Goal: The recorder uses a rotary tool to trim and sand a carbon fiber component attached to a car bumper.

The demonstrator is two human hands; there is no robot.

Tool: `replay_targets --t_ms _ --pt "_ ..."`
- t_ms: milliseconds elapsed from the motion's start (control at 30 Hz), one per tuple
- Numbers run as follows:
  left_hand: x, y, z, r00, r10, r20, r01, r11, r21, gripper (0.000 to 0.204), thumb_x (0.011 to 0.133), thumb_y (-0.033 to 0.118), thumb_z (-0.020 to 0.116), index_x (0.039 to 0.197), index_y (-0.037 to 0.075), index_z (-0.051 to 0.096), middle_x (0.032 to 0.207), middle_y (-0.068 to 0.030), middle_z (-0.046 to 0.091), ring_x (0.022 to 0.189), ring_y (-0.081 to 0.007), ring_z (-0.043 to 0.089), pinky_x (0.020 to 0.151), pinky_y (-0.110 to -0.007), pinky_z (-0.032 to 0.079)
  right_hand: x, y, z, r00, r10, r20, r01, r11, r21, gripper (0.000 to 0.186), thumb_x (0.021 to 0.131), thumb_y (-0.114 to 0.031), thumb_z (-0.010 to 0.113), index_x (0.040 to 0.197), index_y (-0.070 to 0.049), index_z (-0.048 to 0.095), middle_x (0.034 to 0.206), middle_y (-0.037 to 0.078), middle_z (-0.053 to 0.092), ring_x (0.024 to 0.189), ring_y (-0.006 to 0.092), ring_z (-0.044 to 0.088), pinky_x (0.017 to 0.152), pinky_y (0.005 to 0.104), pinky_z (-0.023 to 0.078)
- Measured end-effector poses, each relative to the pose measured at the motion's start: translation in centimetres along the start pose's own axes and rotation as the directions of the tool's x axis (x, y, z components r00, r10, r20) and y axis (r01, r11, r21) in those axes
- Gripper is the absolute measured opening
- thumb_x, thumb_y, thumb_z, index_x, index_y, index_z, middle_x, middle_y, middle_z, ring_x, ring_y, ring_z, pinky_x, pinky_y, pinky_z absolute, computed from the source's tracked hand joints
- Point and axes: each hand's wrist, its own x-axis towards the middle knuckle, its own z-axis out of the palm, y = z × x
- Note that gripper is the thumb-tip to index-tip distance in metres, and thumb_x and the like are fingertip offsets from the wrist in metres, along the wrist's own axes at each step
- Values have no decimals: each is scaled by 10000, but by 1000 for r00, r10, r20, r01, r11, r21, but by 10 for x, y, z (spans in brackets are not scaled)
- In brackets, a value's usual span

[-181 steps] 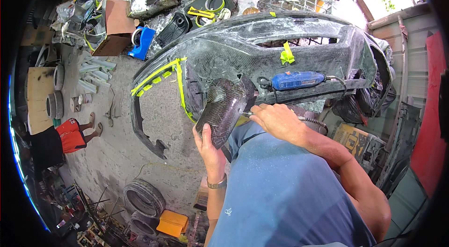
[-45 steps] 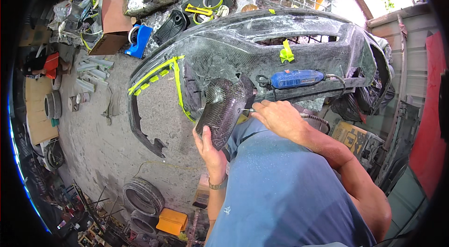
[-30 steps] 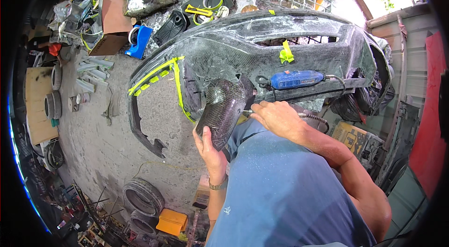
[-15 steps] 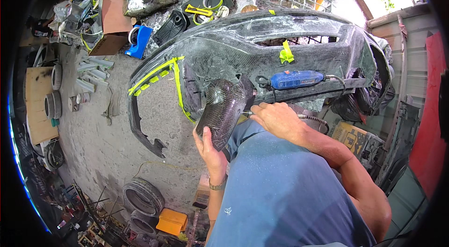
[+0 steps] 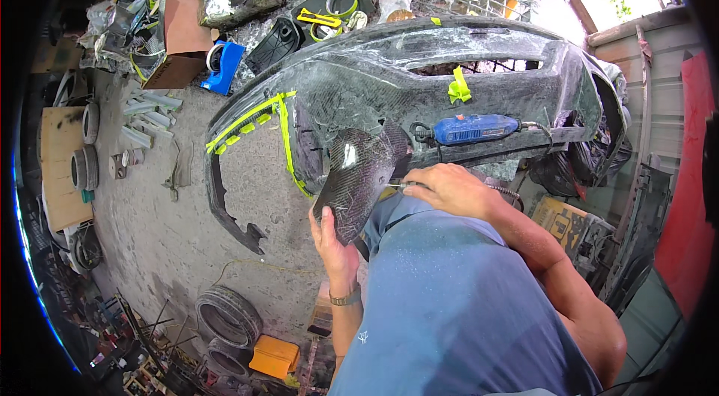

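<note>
My left hand (image 5: 336,252) grips the lower end of a curved, glossy carbon-fibre piece (image 5: 350,186), with the thumb on its face. At the piece's right edge, my right hand (image 5: 452,189) is closed around the handpiece of a rotary tool, mostly hidden under the fingers. Its thin metal tip (image 5: 395,185) meets or nearly meets the edge; I cannot tell which. A flexible shaft (image 5: 506,192) trails out behind the right hand. The blue rotary tool body (image 5: 476,128) lies on a large, dusty carbon-fibre car bumper (image 5: 352,96) just beyond both hands.
Yellow-green tape (image 5: 286,137) marks the bumper's left side. Behind it are a blue tape dispenser (image 5: 222,68), a yellow utility knife (image 5: 320,18) and a cardboard box (image 5: 176,44). Tyres (image 5: 228,316) and an orange box (image 5: 275,355) are on the concrete floor (image 5: 150,224).
The carbon-fibre piece has tilted slightly in my left hand, its face turning and the shine shifting. My right hand has shifted a little to the right, still on the handpiece.
</note>
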Motion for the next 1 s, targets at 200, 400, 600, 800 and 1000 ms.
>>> replay_targets --t_ms 200,400,600,800,1000 --pt "14 -34 -13 995 -86 40 94 960 -264 371 1025 299 508 1279 32 547 1262 -127 618 1127 -234 616 977 -408 505 -5 8 -18 990 133 -53 -118 967 226 357 996 -357 511 1134 -32 567 966 244 655 981 435 600 826 505 450" --pt "20 -64 -16 999 -43 -3 41 968 -246 489 1008 404 508 1302 13 496 1261 -139 609 1096 -254 633 936 -420 537 -11 13 -7 986 88 -143 -78 994 72 326 984 -336 529 1100 -35 578 920 246 646 945 424 609 816 506 466" --pt "15 -72 -21 999 -42 14 44 981 -190 460 1006 335 542 1337 26 458 1278 -122 581 1128 -224 596 951 -384 515 -4 15 8 973 18 -232 -28 999 -39 296 974 -315 528 1000 -28 595 865 213 667 875 395 656 764 499 501" --pt "10 -68 -13 998 -51 36 56 983 -174 463 1007 273 558 1389 54 415 1309 -104 554 1158 -209 560 991 -375 473 3 3 8 976 109 -189 -147 968 -201 309 978 -303 520 989 -6 602 809 189 685 771 387 681 684 489 535" --pt "10 -68 -16 997 -62 37 68 984 -166 472 999 296 571 1378 54 428 1320 -104 550 1178 -207 550 995 -373 461 16 5 17 981 100 -167 -139 960 -242 307 969 -317 540 968 -14 589 765 177 675 721 387 679 655 483 546"
